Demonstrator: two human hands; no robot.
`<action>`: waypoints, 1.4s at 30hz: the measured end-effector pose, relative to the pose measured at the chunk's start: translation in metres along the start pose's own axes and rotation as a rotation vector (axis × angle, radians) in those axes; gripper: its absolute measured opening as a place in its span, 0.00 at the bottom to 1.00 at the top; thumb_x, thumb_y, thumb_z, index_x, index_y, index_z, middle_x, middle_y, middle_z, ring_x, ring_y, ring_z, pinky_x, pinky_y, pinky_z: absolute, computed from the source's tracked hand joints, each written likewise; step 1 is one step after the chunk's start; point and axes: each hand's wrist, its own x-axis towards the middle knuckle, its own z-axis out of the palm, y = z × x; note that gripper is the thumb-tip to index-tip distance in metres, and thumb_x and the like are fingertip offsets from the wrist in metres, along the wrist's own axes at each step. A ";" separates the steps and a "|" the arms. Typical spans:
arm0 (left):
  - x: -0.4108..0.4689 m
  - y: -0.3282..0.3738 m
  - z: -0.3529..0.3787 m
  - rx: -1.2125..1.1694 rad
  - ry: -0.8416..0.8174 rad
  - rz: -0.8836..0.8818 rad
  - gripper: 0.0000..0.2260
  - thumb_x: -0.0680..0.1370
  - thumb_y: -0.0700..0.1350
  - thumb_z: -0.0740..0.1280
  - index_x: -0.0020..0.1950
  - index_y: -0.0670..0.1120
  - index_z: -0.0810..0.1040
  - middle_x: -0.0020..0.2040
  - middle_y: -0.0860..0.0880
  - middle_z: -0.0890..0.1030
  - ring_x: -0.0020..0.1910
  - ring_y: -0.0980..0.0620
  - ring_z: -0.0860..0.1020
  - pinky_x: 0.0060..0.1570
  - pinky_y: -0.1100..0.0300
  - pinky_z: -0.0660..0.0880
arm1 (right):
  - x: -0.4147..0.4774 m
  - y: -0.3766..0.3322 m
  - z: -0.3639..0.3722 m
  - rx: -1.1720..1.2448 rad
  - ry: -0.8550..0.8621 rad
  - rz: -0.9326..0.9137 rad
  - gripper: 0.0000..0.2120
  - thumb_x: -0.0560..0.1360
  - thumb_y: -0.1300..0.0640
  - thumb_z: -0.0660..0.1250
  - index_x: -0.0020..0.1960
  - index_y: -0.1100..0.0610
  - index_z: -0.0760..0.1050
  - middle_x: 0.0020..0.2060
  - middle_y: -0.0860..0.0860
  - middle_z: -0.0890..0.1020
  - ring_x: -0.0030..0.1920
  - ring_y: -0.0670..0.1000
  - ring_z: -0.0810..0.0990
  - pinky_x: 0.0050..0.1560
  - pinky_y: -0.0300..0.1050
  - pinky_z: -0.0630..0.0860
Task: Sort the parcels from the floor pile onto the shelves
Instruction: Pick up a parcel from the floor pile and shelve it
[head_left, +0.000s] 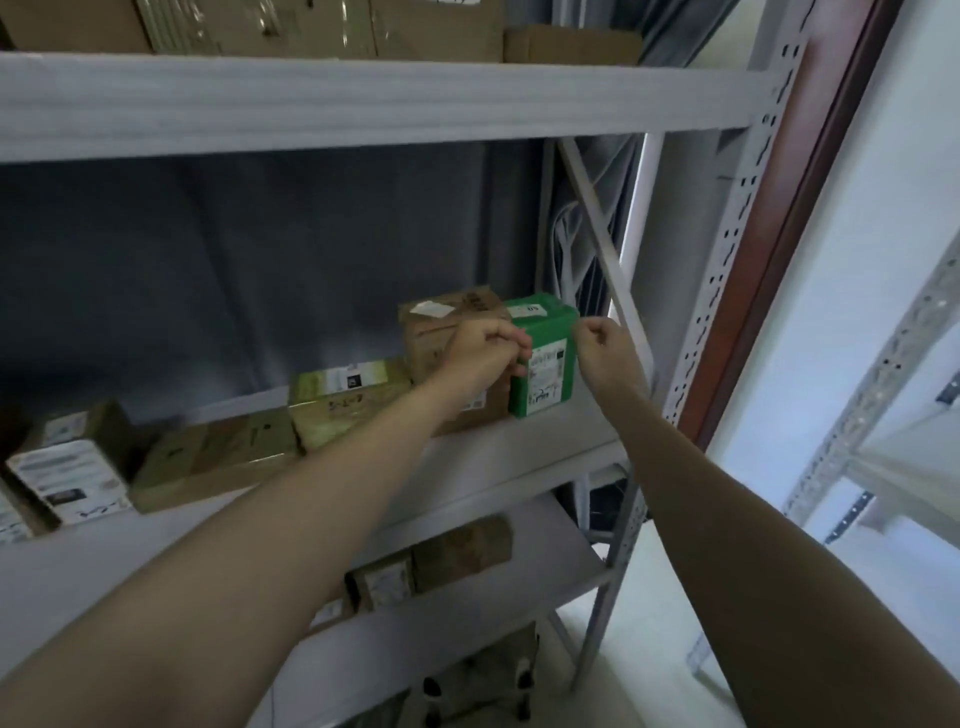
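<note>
A green parcel (546, 358) with white labels stands upright at the right end of the middle shelf (550, 441), against a taller brown carton (447, 332). My left hand (485, 348) grips the green parcel's left front edge, fingers curled round it. My right hand (605, 340) is at the parcel's right upper corner with its fingers curled; whether it pinches the corner is unclear. Both arms reach up from below.
More parcels line the middle shelf to the left: a pale green box (348, 400), a flat brown carton (218, 457), a labelled white packet (67, 483). Cartons fill the top shelf (363, 98). Lower shelves hold small boxes (457, 551). A perforated upright (722, 291) stands right.
</note>
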 end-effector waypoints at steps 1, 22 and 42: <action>0.007 -0.011 0.010 -0.009 -0.002 -0.033 0.14 0.77 0.33 0.61 0.43 0.47 0.82 0.44 0.48 0.85 0.39 0.52 0.83 0.33 0.59 0.77 | 0.005 0.014 0.000 -0.011 -0.014 0.033 0.12 0.86 0.56 0.60 0.59 0.62 0.77 0.41 0.48 0.78 0.37 0.39 0.78 0.25 0.25 0.66; 0.053 -0.098 0.018 -0.108 0.111 -0.278 0.11 0.79 0.33 0.62 0.51 0.46 0.81 0.44 0.48 0.84 0.41 0.47 0.83 0.38 0.57 0.79 | 0.092 0.106 0.061 0.250 -0.081 0.058 0.19 0.82 0.34 0.56 0.64 0.42 0.74 0.46 0.42 0.84 0.47 0.43 0.85 0.47 0.45 0.79; 0.023 -0.119 -0.023 -0.124 0.105 -0.305 0.12 0.79 0.35 0.63 0.58 0.44 0.82 0.47 0.50 0.85 0.40 0.53 0.85 0.51 0.48 0.82 | 0.070 0.092 0.096 0.329 0.189 0.203 0.20 0.82 0.44 0.59 0.71 0.47 0.74 0.58 0.42 0.81 0.58 0.45 0.81 0.55 0.37 0.78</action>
